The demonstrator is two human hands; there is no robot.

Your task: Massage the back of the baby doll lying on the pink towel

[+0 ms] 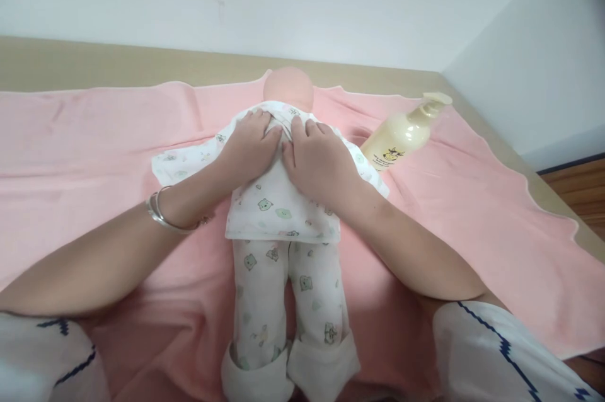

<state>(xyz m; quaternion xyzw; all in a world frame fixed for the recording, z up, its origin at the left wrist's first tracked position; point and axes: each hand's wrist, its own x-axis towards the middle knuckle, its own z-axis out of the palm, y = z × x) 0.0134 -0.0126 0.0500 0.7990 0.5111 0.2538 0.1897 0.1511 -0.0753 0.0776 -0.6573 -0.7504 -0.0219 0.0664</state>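
A baby doll (288, 86) in a white printed shirt (283, 216) and matching trousers (262, 288) lies with its smooth head toward the wall. My left hand (250, 143) has its fingers bent into the shirt's cloth just below the neck. Close beside it, my right hand (319, 159) grips the same cloth, its thumb lower than its fingers. Between the two hands the fabric is bunched into folds. The doll's sleeves spread out to both sides, and the trousers' cuffs (324, 367) are wide and white. My hands partly cover the shirt's upper front.
A pale yellow pump bottle (401, 134) with a cow picture leans on its side by the right sleeve. Under everything is a wrinkled pink blanket (108, 131) on a wooden-coloured table (47, 65). White walls (283, 5) rise behind and to the right.
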